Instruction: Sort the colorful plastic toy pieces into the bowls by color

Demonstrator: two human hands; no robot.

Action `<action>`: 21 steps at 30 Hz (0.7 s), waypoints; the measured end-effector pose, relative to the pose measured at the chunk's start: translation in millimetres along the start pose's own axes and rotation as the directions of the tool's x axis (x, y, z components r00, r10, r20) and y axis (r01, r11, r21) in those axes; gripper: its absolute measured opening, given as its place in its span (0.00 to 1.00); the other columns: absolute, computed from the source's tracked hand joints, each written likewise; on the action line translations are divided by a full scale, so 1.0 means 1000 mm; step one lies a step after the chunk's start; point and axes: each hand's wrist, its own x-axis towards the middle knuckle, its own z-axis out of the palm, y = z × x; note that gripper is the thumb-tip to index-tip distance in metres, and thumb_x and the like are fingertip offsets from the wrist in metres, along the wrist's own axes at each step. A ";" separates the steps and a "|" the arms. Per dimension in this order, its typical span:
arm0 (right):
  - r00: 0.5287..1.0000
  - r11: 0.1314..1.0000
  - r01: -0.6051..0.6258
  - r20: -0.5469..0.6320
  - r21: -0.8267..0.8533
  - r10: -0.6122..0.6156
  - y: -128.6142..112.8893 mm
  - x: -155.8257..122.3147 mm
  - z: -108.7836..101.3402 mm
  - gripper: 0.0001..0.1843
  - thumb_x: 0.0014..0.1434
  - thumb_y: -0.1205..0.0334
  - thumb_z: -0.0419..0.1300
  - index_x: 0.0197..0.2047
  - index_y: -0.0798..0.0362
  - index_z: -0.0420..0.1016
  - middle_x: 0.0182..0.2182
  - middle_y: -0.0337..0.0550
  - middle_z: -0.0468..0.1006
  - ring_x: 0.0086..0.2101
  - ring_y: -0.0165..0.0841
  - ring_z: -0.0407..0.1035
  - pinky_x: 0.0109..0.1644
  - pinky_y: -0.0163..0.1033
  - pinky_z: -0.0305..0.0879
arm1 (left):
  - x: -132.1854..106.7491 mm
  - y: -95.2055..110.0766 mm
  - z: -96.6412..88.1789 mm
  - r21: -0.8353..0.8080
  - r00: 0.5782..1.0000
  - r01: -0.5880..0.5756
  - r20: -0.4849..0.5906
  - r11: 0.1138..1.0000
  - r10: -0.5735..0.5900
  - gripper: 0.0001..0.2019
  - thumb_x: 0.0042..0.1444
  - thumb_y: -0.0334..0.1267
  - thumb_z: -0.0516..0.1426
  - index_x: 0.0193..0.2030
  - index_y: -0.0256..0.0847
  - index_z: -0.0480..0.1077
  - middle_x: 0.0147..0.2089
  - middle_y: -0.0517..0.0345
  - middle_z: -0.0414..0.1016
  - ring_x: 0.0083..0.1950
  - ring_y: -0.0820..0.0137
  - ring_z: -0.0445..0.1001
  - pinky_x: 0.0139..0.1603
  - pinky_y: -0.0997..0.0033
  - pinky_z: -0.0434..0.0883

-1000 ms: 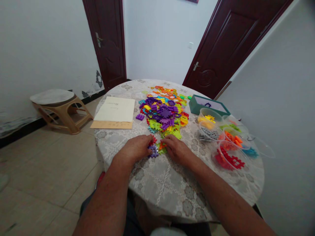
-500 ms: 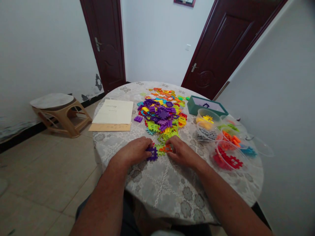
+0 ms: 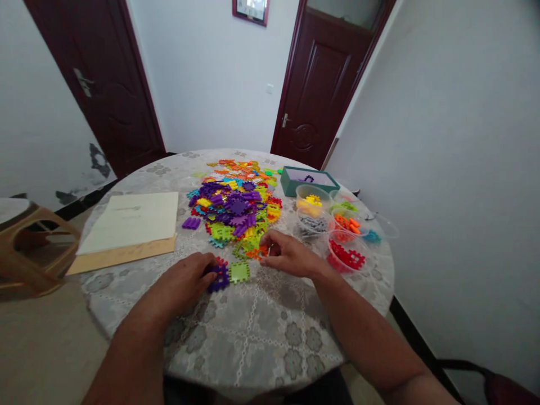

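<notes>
My left hand (image 3: 181,283): curled around a knobbly purple plastic block (image 3: 218,279).
My right hand (image 3: 287,256): fingers resting on an orange piece (image 3: 258,252), grip unclear.
Between them: a flat green square (image 3: 239,273).

Two hands (image 3: 181,281), two doors (image 3: 318,95), one teal box (image 3: 309,181)

Interlocking toy pieces (image 3: 240,207): moulded plastic, all showing a smooth, glossy finish. Tablecloth (image 3: 253,337): patterned, looking like thin cloth or plastic lace, cannot tell which, and lying with a soft sheen. Cream paper sheet (image 3: 130,222): showing a matt, smooth surface. Brown kraft paper (image 3: 122,260): looking matt. Clear plastic tub (image 3: 307,194): showing a smooth, shiny wall. Green box (image 3: 310,181): appearing as matt card. Dark red door (image 3: 320,95): showing varnished wood with a low gloss. Door handle (image 3: 286,120): gleaming as metal. Tan stool (image 3: 34,247): appearing as smooth moulded plastic.
</notes>
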 end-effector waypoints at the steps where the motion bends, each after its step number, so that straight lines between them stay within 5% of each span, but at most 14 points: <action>1: 0.999 1.000 -0.007 -0.043 0.027 0.008 -0.001 -0.003 -0.009 0.16 0.62 0.58 0.69 0.50 0.48 0.72 0.31 0.32 0.72 0.29 0.29 0.66 0.32 0.34 0.61 | 0.001 0.001 0.000 0.000 1.000 -0.009 0.010 1.000 0.009 0.12 0.63 0.39 0.54 0.48 0.43 0.77 0.49 0.50 0.82 0.50 0.59 0.78 0.52 0.63 0.70; 5: 0.963 0.982 -0.043 -0.254 0.182 0.089 0.002 -0.019 -0.051 0.18 0.60 0.56 0.69 0.49 0.47 0.67 0.30 0.32 0.73 0.24 0.29 0.68 0.27 0.34 0.64 | 0.002 0.005 -0.001 -0.015 1.000 0.007 0.028 1.000 -0.007 0.11 0.62 0.39 0.54 0.48 0.45 0.77 0.49 0.52 0.82 0.51 0.59 0.79 0.52 0.63 0.70; 10: 0.806 0.985 -0.142 -0.566 0.099 0.173 0.025 -0.045 -0.110 0.13 0.60 0.54 0.67 0.42 0.49 0.69 0.28 0.34 0.76 0.24 0.30 0.70 0.29 0.36 0.68 | 0.003 0.000 0.001 -0.060 1.000 -0.023 -0.013 0.998 0.022 0.12 0.62 0.41 0.54 0.47 0.46 0.77 0.48 0.53 0.83 0.50 0.59 0.80 0.51 0.63 0.71; 16: 0.703 0.948 -0.317 -0.667 0.017 0.246 0.066 -0.075 -0.170 0.16 0.56 0.51 0.65 0.42 0.53 0.75 0.30 0.40 0.79 0.28 0.33 0.74 0.34 0.39 0.72 | 0.007 -0.005 -0.001 -0.102 1.000 0.001 -0.016 0.995 -0.003 0.15 0.61 0.46 0.54 0.45 0.46 0.79 0.47 0.49 0.84 0.49 0.54 0.80 0.53 0.58 0.72; 21: 0.662 0.777 -0.523 -0.741 -0.352 0.110 0.095 -0.091 -0.198 0.14 0.59 0.52 0.62 0.40 0.53 0.80 0.33 0.44 0.82 0.32 0.35 0.73 0.36 0.39 0.67 | 0.010 -0.005 -0.002 -0.080 1.000 -0.012 0.006 0.997 0.012 0.14 0.59 0.46 0.54 0.44 0.46 0.79 0.46 0.49 0.83 0.49 0.53 0.80 0.53 0.56 0.73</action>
